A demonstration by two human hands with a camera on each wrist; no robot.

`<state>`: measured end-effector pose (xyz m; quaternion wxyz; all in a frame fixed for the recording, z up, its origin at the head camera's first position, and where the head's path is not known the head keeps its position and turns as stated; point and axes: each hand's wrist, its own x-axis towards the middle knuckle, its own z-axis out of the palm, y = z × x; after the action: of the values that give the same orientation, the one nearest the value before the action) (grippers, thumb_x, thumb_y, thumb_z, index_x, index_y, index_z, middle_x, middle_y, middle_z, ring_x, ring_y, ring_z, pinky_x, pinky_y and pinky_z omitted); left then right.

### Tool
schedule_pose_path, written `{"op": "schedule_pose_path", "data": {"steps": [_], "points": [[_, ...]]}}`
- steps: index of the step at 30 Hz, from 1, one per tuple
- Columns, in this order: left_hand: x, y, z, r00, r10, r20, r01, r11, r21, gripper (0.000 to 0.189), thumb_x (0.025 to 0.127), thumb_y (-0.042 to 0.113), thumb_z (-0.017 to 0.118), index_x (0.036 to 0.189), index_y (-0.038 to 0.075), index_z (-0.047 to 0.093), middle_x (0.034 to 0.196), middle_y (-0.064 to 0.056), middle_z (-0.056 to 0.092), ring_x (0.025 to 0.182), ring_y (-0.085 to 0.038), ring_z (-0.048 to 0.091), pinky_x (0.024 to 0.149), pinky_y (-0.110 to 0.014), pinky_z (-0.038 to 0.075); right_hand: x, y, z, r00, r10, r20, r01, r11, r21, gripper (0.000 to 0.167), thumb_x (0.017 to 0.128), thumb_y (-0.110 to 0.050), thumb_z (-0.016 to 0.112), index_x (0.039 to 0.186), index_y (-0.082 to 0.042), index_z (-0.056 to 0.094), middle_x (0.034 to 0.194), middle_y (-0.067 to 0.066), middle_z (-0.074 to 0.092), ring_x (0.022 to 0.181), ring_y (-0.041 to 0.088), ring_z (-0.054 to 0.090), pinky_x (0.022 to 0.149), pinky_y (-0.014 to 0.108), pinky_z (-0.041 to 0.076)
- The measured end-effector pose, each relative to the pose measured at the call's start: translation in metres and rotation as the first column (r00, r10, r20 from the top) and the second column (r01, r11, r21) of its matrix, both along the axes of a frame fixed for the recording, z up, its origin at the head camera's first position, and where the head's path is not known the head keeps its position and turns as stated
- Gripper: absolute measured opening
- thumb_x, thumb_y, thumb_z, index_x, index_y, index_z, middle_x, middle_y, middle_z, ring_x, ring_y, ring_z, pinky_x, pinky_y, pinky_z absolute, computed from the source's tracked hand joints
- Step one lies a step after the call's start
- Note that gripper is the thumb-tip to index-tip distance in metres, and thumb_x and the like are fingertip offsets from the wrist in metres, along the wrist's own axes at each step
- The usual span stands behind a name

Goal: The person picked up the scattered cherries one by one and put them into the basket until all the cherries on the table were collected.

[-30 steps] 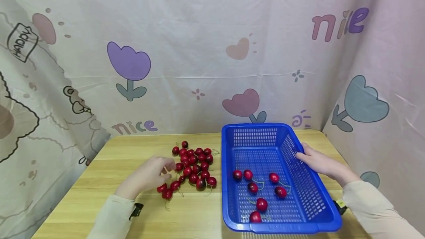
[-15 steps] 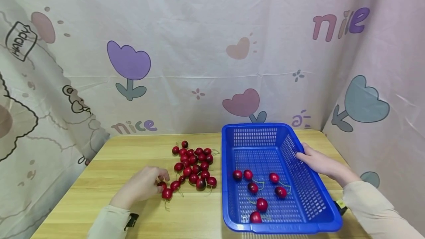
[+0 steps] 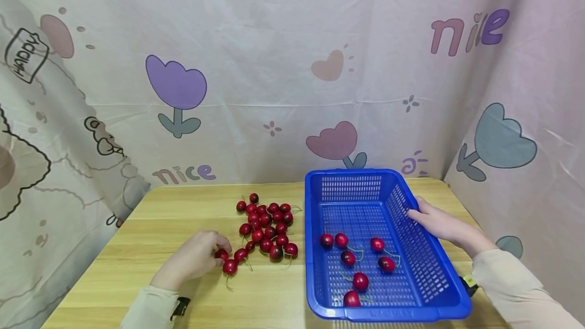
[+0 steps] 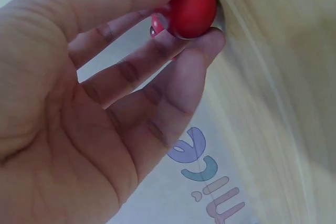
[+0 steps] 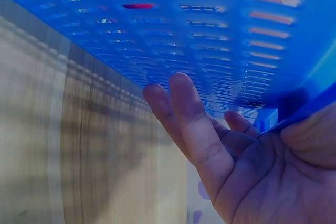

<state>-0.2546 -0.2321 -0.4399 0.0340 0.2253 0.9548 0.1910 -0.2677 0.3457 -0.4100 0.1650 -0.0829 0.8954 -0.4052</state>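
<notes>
My left hand [image 3: 194, 258] is low at the near-left edge of a cherry pile [image 3: 265, 230], pinching a red cherry [image 4: 194, 11] between thumb and fingertips. The left wrist view shows its green stem pointing up. Two more cherries lie right beside those fingertips, one of them a bright red cherry [image 3: 230, 267]. My right hand [image 3: 441, 222] grips the right side of a blue plastic basket [image 3: 311, 278], thumb over the rim. From the right wrist, the fingers [image 5: 191, 114] reach beneath its slotted underside. Several stemmed cherries lie inside the basket, mostly toward its near half.
The wooden table [image 3: 151, 227] carries both pile and basket, with bare wood left of the pile. A printed cloth curtain [image 3: 256, 90] hangs behind the table and along both sides.
My left hand has moved down and slightly left from beside the pile to the cherry at its near-left edge, and its fingers have closed on it. The right hand and basket stay put.
</notes>
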Motion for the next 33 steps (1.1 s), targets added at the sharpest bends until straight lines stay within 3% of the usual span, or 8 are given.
{"op": "schedule_pose_path", "data": {"steps": [13,17,23,33], "points": [[0.002,-0.002,-0.003,0.998,0.055,0.034,-0.056,0.998,0.028,0.03,0.075,-0.005,0.086,0.096,0.015,0.08,0.094,0.003,0.076,0.083,-0.01,0.066,0.075,-0.029,0.061,0.0,0.001,-0.001,1.0,-0.002,-0.005,0.002,1.0,0.007,0.076,0.117,-0.029,0.038,0.166,0.01,-0.005,0.15,0.044,0.041,0.1,0.025,0.076,0.089,0.05,0.067],[0.001,-0.004,-0.001,0.999,0.034,0.019,-0.035,0.998,0.047,0.027,0.076,-0.005,0.085,0.097,0.012,0.08,0.095,0.001,0.075,0.082,-0.01,0.065,0.072,-0.025,0.059,-0.001,0.001,0.0,1.0,0.001,-0.013,-0.001,1.0,0.015,0.073,0.118,-0.028,0.036,0.165,0.012,-0.004,0.148,0.043,0.044,0.1,0.026,0.075,0.09,0.051,0.067],[-0.002,-0.007,0.009,0.998,-0.002,-0.06,0.006,0.997,0.072,0.024,0.078,-0.003,0.083,0.098,0.009,0.08,0.093,0.0,0.073,0.078,-0.007,0.061,0.067,-0.023,0.057,0.001,-0.001,0.002,1.0,-0.002,-0.016,0.002,0.999,0.033,0.072,0.118,-0.027,0.035,0.165,0.013,-0.003,0.149,0.043,0.043,0.104,0.027,0.074,0.096,0.056,0.064],[-0.002,0.002,0.033,0.995,0.033,-0.096,-0.027,0.997,0.069,0.026,0.08,-0.002,0.083,0.103,0.008,0.08,0.1,-0.002,0.077,0.083,-0.009,0.067,0.076,-0.033,0.064,0.002,-0.001,0.0,1.0,0.001,-0.024,-0.001,1.0,0.019,0.072,0.118,-0.029,0.036,0.165,0.01,-0.002,0.152,0.043,0.041,0.114,0.035,0.072,0.098,0.062,0.061]]}}
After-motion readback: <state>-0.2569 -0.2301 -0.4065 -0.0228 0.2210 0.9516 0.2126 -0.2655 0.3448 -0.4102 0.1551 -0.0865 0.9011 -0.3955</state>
